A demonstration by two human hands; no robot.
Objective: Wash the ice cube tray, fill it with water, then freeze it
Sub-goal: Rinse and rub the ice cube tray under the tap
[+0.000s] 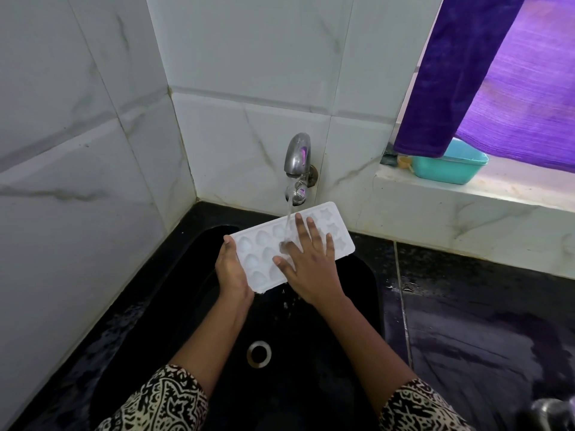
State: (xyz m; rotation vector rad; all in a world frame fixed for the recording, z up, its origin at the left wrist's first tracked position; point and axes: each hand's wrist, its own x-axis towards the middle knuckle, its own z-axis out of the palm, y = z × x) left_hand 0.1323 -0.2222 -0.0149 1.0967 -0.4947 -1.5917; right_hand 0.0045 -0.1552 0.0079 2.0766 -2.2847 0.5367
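A white ice cube tray [337,236] with shaped hollows is held tilted over the black sink [357,284], under the wall tap [298,164]. Water runs from the tap onto the middle of the tray. My left hand [231,270] grips the tray's near-left end, thumb on its top edge. My right hand [311,262] lies flat on the tray's upper face with its fingers spread, right beside the stream.
The sink's drain [259,354] lies below my forearms. Wet black countertop [482,331] stretches to the right. On the window ledge sits a teal tub [451,166], partly behind a purple curtain [485,76]. White tiled walls close the left and back.
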